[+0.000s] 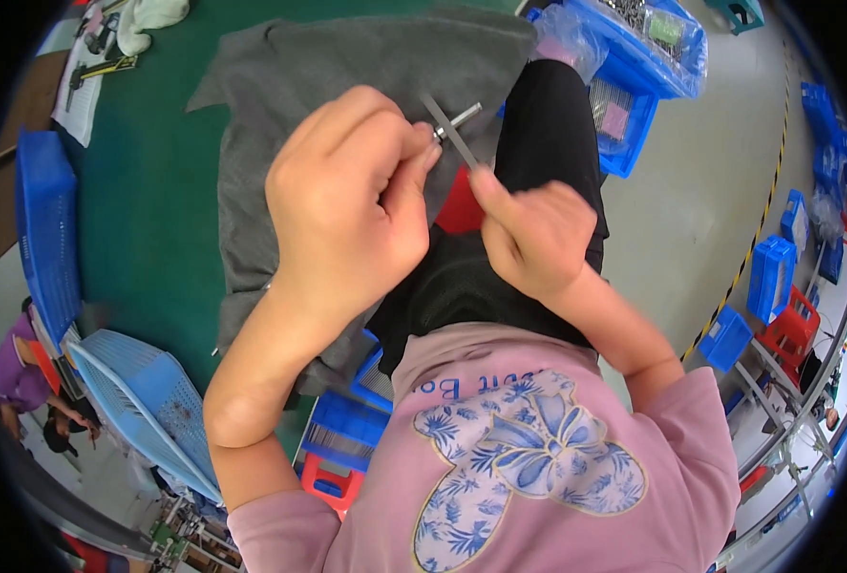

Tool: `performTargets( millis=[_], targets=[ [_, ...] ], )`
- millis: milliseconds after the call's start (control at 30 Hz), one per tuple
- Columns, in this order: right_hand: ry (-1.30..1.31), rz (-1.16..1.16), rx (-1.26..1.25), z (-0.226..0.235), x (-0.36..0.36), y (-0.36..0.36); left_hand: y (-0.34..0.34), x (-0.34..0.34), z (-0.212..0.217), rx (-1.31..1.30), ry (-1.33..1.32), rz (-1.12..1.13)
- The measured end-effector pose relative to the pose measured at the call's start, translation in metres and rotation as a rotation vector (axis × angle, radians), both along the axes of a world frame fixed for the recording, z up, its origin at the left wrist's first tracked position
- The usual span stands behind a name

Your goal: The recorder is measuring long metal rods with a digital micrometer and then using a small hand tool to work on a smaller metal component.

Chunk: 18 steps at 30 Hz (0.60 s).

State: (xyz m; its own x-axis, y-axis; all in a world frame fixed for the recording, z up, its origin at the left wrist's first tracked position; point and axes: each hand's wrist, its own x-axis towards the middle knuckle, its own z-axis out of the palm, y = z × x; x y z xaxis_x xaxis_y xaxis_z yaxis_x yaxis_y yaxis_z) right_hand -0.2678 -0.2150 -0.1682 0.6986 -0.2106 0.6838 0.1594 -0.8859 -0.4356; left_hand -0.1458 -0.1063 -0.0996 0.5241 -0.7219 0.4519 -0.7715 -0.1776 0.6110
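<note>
My left hand (347,181) is closed, thumb and forefinger pinching one end of a small shiny metal pin (467,115) that points up to the right. In my closed right hand (543,234) is a flat metal file (460,145). It is a narrow grey strip, slanting up to the left from the thumb. The strip crosses the pin just beyond my left fingertips and seems to touch it. Beneath both hands, a dark grey cloth (299,62) covers part of the green tabletop (147,201) and reaches my lap.
Left of the table stand a blue crate (46,229) and a light blue basket (147,387). Blue bins (645,143) with bagged metal parts sit beyond my right knee. Calipers (108,67) lie at the far left. Red stools (791,329) and another person (22,368) are farther off.
</note>
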Motion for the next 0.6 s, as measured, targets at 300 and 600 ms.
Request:
performTargets(
  millis=[300, 600],
  targets=[
    [0.157, 0.022, -0.037, 0.038, -0.012, -0.005, 0.001, 0.001, 0.0, -0.002, -0.024, 0.009],
    [0.115, -0.016, -0.027, 0.022, -0.004, 0.0, 0.0, 0.001, -0.001, -0.007, 0.007, 0.01]
  ],
)
